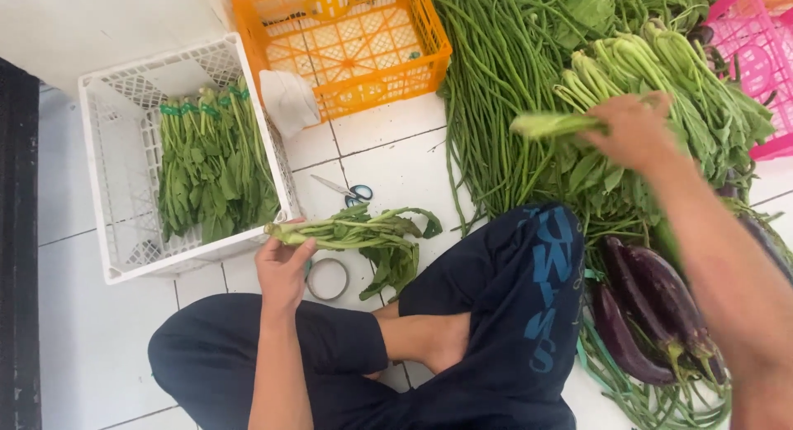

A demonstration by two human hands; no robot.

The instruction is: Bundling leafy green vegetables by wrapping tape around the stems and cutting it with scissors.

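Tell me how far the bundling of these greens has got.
Done: tied bundles of greens lie in the white crate. In hand: the left hand holds a loose bunch by its stems, and the right hand lifts a few more stalks from the pile. Left: a large heap of loose greens on the floor; the orange crate holds no greens.

Lighting was bright, even and diffuse daylight; shadows were soft and faint. The right hand [636,128] showed motion blur. The white floor tiles [396,161] were near overexposure, without hard glare.
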